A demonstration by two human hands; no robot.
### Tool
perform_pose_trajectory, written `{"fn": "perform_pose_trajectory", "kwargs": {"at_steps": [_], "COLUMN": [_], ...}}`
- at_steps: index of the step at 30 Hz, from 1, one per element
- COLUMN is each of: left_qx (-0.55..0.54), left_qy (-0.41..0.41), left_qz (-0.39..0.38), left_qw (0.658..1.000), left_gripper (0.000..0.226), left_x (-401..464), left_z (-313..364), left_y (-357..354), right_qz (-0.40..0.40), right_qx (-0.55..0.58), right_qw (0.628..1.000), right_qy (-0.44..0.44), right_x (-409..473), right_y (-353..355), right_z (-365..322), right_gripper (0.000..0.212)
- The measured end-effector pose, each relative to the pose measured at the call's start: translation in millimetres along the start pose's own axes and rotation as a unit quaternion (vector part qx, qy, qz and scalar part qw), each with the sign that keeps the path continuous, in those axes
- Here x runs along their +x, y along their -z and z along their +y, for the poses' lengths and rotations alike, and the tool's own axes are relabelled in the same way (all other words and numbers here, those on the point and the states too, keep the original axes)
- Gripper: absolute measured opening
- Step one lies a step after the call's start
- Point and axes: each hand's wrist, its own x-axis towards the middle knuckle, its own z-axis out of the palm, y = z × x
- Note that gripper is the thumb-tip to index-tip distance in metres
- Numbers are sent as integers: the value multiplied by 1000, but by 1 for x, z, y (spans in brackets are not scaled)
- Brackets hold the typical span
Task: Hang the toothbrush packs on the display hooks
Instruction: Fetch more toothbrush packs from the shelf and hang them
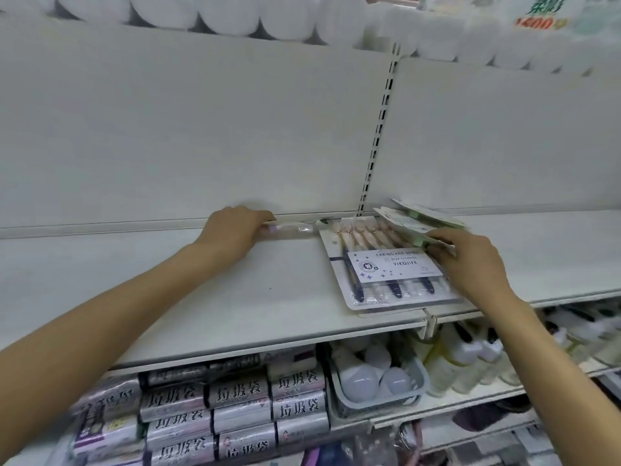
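On the white shelf, the left hand grips a clear slim pack while the right hand pinches green-edged packs above a flat toothbrush pack.

Readable text, four spots:
- toothbrush pack lying flat just left of the right hand: white card label reads "CARING FOR GUM", then "YIKOJIFE". The small line between them is too blurred to read.
- rolls stacked on the lower shelf, below the left hand: each printed "垃圾袋".
- packaging high above the right hand: green characters, blurred, first looks like "柔"; red "1400" under them.
- paler packs at the right hand's fingertips: print too small to read.
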Motion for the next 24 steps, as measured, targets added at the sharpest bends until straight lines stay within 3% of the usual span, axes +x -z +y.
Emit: {"fn": "perform_pose_trajectory", "kwargs": {"at_steps": [4,11,15,24], "left_qx": [-25,-117,-115,-407], "left_qy": [36,79,108,202], "left_qz": [30,116,149,242], "left_qw": [999,983,976,858], "left_gripper": [18,21,19,16], "left_x": [-17,-64,-93,-173], "left_z": [2,-4,-9,-35], "left_y": [14,51,68,110], "right_qz": [34,52,33,-54], "right_qx": [40,188,245,373], "right_qw": [997,971,951,897], "right_qy": [52,140,185,230], "right_x": [8,12,9,-11], "right_y": [4,14,8,-30], "right_z": [-10,-58,-100,-195], "right_gripper": [5,11,14,26]}}
